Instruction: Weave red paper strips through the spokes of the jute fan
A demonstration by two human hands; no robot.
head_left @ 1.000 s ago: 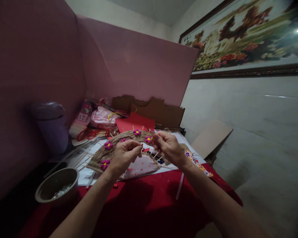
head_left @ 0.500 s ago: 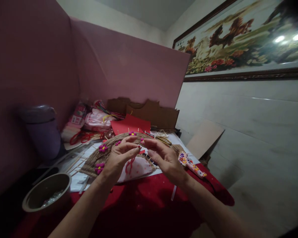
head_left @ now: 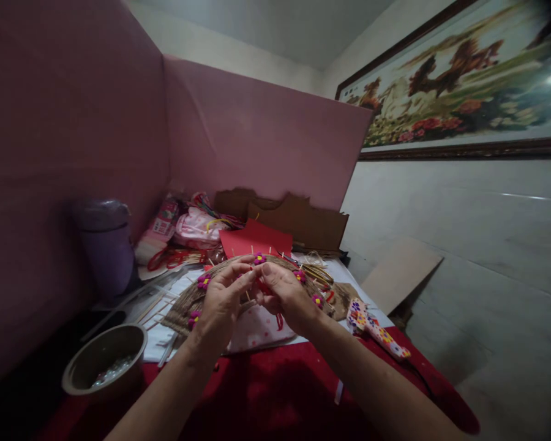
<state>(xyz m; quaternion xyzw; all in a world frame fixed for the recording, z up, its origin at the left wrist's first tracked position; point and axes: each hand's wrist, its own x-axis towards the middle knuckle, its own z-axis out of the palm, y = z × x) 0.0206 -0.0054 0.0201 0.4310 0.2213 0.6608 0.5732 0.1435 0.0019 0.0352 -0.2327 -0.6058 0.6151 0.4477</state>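
Note:
My left hand (head_left: 226,297) and my right hand (head_left: 288,293) meet at the fingertips, both closed in a pinch. Between them runs a thin red cord (head_left: 279,321), whose end dangles under my right hand; its exact hold at the fingertips is partly hidden. Just behind and below lies a fan-shaped piece wrapped in brown twine (head_left: 177,313), with short sticks poking from its edge. Magenta felt-like flowers (head_left: 204,282) with yellow centres dot it. White cloth with pink spots (head_left: 261,324) lies beneath my hands.
A bowl (head_left: 68,373) holding clear shiny bits stands at front left, near a purple tumbler (head_left: 108,257). On the right lies a flower-patterned glue gun (head_left: 379,337) with a cable. Red paper (head_left: 257,237), torn cardboard (head_left: 298,217) and bagged supplies (head_left: 197,226) crowd the back of the red-covered table (head_left: 257,392).
My hands, apart half a second ago, have come together. My right fingers have closed beside the left ones, and the cord now hangs under the right hand. The view has shifted left.

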